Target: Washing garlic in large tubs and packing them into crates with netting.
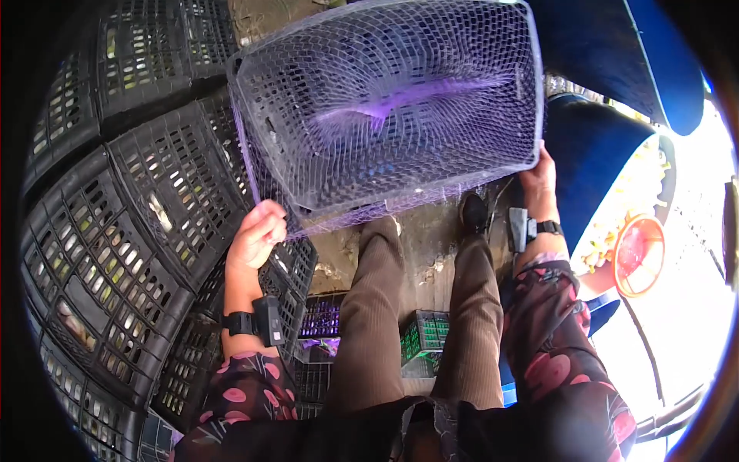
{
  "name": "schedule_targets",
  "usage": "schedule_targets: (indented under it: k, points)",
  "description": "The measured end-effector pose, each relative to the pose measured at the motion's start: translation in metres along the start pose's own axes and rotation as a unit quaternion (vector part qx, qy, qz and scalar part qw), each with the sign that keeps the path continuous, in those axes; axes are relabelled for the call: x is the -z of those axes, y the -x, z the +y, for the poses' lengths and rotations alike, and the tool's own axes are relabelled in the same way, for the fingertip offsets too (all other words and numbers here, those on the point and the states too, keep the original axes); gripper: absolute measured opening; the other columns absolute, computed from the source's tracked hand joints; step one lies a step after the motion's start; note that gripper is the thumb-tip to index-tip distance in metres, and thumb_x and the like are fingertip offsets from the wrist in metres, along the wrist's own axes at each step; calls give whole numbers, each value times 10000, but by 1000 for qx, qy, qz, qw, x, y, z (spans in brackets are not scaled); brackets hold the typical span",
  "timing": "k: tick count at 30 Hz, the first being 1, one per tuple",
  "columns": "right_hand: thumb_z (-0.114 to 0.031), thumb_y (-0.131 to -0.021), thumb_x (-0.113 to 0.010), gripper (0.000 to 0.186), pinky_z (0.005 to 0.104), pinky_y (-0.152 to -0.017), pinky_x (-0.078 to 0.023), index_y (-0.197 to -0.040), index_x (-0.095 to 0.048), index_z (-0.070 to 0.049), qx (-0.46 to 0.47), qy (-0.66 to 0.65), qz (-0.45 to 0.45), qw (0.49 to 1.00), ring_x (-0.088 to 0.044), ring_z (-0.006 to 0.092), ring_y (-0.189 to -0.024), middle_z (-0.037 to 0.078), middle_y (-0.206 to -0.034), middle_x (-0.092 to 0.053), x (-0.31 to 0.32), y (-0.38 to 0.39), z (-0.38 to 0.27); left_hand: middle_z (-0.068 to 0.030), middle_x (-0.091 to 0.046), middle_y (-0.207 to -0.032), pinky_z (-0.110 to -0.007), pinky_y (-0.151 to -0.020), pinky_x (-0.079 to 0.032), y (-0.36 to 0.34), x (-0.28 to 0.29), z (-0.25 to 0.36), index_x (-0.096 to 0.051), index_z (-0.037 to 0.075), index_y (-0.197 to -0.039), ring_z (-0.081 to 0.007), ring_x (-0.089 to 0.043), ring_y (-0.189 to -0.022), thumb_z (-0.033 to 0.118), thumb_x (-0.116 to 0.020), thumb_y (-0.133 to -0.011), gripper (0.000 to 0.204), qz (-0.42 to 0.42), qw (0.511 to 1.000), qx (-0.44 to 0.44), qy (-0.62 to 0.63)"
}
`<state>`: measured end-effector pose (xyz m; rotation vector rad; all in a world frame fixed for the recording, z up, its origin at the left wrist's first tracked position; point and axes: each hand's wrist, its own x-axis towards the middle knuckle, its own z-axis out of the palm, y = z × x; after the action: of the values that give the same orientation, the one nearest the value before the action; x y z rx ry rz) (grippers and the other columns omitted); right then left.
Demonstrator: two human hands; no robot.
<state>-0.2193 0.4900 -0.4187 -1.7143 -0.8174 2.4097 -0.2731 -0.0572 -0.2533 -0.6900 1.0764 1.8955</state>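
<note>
A dark plastic crate (536,115), tilted so its slotted inside shows, is held up in front of me. Purple mesh netting (400,98) is stretched over its open side, gathered into a denser purple band across the middle. The mesh hangs past the crate's near and left edges. My left hand (262,229) is closed, its fingers curled on the netting by the near left corner. At the near right corner my right hand (541,175) grips the crate's edge, its fingers partly hidden behind the rim.
Black slatted crates (100,262) with pale and greenish produce inside are stacked along my left. A green crate (425,336) stands low between my legs. To the right are blue drums (596,154), some light produce (600,250) and an orange-rimmed basket (640,256).
</note>
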Motion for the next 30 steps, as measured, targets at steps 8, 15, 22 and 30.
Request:
schedule_targets:
  k: [8, 15, 22, 30]
  points:
    - [-202, -896, -426, 311, 373, -795, -493, -1049, -594, 11, 33, 169, -7, 985, -616, 269, -883, 128, -998, -646, 16, -37, -1, -10, -548, -770, -272, -604, -400, -70, 57, -64, -563, 98, -1015, -117, -503, -652, 220, -490, -923, 170, 200, 971, -120, 57]
    - [-225, -856, -537, 252, 348, -702, -510, -1000, -615, -34, 180, 503, -38, 844, -633, 250, -758, 107, -879, -655, 114, -32, -70, -136, -494, -1286, -353, -1031, -296, -105, 26, -120, -503, -7, -1226, -284, -422, -1219, 40, -462, -854, 378, 33, 877, -163, -451]
    - [-165, -852, -599, 248, 274, -709, -506, -1026, -591, 11, 177, 415, 12, 892, -611, 149, -799, 93, -870, -621, 50, 221, -97, -75, -570, -907, -299, -771, -462, 14, 54, -107, -517, 91, -1051, -174, -559, -840, 204, -554, -893, 198, 172, 978, 122, 0]
    - [-288, -828, -639, 424, 299, -838, -464, -1135, -510, -25, 195, -125, 388, 892, -572, 208, -902, 80, -964, -596, 311, 206, -252, -55, -581, -854, -260, -589, -484, 3, -99, -128, -517, 68, -1130, -134, -568, -699, 145, -554, -882, 263, 130, 889, 219, -380]
